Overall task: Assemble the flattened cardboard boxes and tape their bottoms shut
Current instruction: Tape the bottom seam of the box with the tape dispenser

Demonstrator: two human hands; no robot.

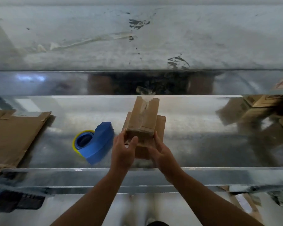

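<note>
Gripping box [143, 118] with left hand [123, 152] and right hand [162, 153]; risks reopening seam with tape [145, 103] at 12 o'clock unpressed (end loose).

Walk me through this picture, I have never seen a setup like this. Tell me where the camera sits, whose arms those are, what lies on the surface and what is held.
No machine here: a person wears one wide-angle camera on the head, so you look down at their own bare arms. The left hand and right hand grip a small cardboard box from either side, its taped seam facing up. The surface is a shiny metal table. On it lie a blue tape dispenser, just left of the box, and flattened cardboard at the far left.
</note>
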